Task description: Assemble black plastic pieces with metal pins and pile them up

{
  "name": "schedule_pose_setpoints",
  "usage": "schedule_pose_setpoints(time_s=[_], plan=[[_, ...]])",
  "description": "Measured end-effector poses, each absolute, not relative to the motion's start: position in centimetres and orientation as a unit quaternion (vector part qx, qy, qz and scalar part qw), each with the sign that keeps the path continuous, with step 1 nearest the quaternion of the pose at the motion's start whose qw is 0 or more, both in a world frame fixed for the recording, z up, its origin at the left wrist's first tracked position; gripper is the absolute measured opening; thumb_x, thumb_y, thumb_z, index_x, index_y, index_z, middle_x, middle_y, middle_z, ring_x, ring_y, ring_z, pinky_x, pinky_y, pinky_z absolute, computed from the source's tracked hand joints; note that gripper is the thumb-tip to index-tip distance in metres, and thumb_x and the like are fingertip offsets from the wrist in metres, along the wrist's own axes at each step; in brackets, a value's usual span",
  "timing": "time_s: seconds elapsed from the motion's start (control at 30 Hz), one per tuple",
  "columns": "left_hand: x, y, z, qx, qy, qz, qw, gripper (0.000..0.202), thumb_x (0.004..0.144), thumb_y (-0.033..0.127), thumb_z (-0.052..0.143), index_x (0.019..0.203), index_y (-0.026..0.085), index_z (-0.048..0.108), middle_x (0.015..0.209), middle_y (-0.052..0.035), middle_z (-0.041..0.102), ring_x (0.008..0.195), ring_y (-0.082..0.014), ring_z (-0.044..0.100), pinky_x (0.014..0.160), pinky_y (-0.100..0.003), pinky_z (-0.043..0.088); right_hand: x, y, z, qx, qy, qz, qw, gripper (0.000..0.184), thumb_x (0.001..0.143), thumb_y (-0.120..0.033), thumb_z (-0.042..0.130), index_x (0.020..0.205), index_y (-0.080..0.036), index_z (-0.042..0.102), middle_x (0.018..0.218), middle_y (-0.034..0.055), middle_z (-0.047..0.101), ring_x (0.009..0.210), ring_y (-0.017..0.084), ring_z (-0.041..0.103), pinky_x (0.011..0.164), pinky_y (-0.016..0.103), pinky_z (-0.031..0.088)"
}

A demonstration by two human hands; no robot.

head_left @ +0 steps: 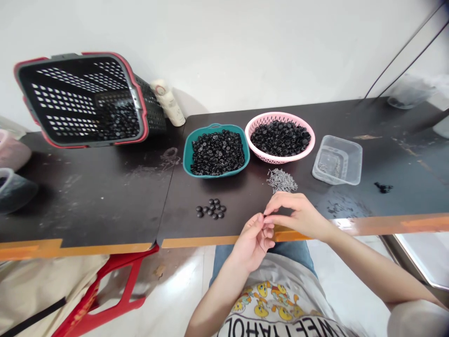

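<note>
My left hand and my right hand meet at the table's front edge, fingertips pinched together around something too small to make out. Just beyond my right hand lies a loose pile of small grey metal pins. To the left of my hands sits a small cluster of black round caps on the dark table. Further back stand a teal basket and a pink basket, both filled with black round parts.
A clear plastic tub stands right of the pink basket. A large black and red crate lies tilted at the back left beside a white bottle. A red stool is under the table. Bowls sit at the far left edge.
</note>
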State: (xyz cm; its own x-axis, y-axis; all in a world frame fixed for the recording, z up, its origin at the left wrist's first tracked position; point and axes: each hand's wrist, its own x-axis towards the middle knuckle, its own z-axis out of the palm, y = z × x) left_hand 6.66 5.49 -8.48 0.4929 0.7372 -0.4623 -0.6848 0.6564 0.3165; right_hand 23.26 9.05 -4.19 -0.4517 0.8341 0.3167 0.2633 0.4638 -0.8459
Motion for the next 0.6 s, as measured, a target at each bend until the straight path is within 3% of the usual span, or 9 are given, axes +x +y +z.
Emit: schedule_pose_setpoints(time_s=[0.13, 0.23, 0.33, 0.47, 0.6], plan=[[6.2, 5.6, -8.2, 0.060, 0.297, 0.425, 0.853, 0.039, 0.067, 0.039, 0.091, 0.083, 0.013, 0.066, 0.074, 0.0015, 0.063, 0.055, -0.0037, 0.053, 0.042, -0.010, 0.050, 26.0, 12.1, -2.7, -0.374, -0.777, 0.375, 0.339, 0.013, 0.090, -0.037, 0.072, 0.092, -0.024, 0.076, 0.091, 0.0039, 0.077, 0.083, 0.021, 0.071, 0.077, 0.034, 0.058], [5.7, 5.7, -7.9, 0.065, 0.307, 0.437, 0.843, 0.038, 0.067, 0.037, 0.091, 0.084, 0.014, 0.066, 0.077, 0.0011, 0.063, 0.056, -0.0032, 0.051, 0.044, -0.009, 0.049, 29.5, 16.8, -1.8, -0.511, -0.766, 0.200, 0.335, 0.017, 0.093, -0.037, 0.064, 0.100, -0.027, 0.077, 0.102, 0.0062, 0.077, 0.093, 0.026, 0.070, 0.084, 0.041, 0.057], [5.3, 5.6, -7.6, 0.071, 0.307, 0.457, 0.832, 0.038, 0.065, 0.033, 0.092, 0.088, 0.015, 0.067, 0.083, 0.0000, 0.065, 0.058, -0.0038, 0.051, 0.047, -0.011, 0.050, 32.4, 21.6, -1.7, -0.569, -0.786, 0.069, 0.231, 0.022, 0.092, -0.028, 0.061, 0.103, -0.023, 0.078, 0.107, 0.0098, 0.076, 0.101, 0.031, 0.068, 0.096, 0.048, 0.051], [4.8, 5.5, -7.7, 0.075, 0.299, 0.472, 0.826, 0.041, 0.063, 0.029, 0.093, 0.094, 0.018, 0.069, 0.087, -0.0005, 0.067, 0.060, -0.0045, 0.052, 0.049, -0.012, 0.050, 33.6, 25.2, -2.4, -0.551, -0.818, 0.128, 0.102, 0.023, 0.086, -0.029, 0.065, 0.102, -0.023, 0.080, 0.104, 0.0074, 0.077, 0.095, 0.028, 0.070, 0.088, 0.042, 0.055], [4.4, 5.6, -8.0, 0.075, 0.297, 0.485, 0.819, 0.040, 0.064, 0.030, 0.093, 0.094, 0.018, 0.069, 0.086, -0.0008, 0.067, 0.061, -0.0053, 0.052, 0.050, -0.012, 0.050, 33.6, 26.5, -2.6, -0.575, -0.798, 0.172, 0.052, 0.020, 0.084, -0.027, 0.066, 0.095, -0.024, 0.082, 0.106, 0.0057, 0.078, 0.098, 0.029, 0.070, 0.087, 0.041, 0.054]])
